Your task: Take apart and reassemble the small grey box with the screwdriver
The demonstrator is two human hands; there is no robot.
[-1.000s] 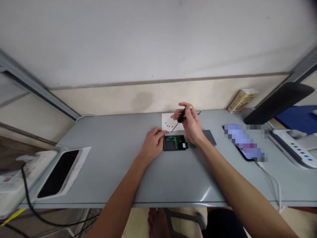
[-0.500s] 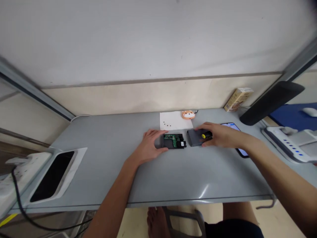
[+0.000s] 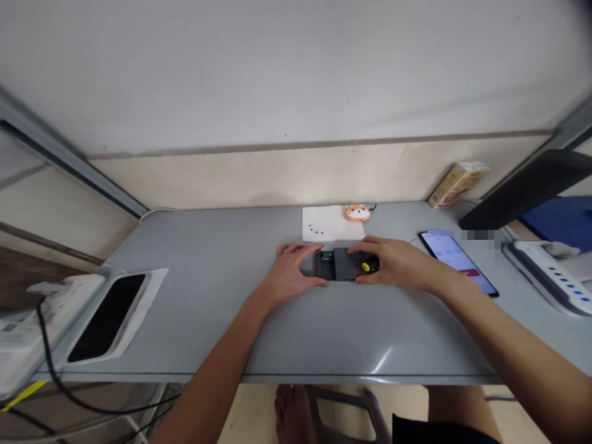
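A small dark device base with a green circuit board [image 3: 326,261] lies at the middle of the grey table [image 3: 222,296]. A dark grey cover [image 3: 346,265] sits over most of it, leaving only the board's left end showing. My left hand [image 3: 291,271] cups the base's left end with curled fingers. My right hand [image 3: 395,263] grips the cover's right side and also holds a screwdriver whose yellow cap [image 3: 366,266] peeks out. Behind them lies a white paper [image 3: 330,223] with several small dark screws [image 3: 316,231] on it.
An orange animal-shaped trinket [image 3: 356,213] sits at the paper's right corner. A lit phone [image 3: 457,259] lies to the right, a cardboard box [image 3: 457,184] by the wall, power strips at far right [image 3: 548,276] and far left [image 3: 28,327], and a black-screened device [image 3: 106,317] on paper at left.
My right hand left the screws on the paper, reached right to the grey cover with the screwdriver in it, and slid the cover left onto the circuit-board base. My left hand stayed on the base.
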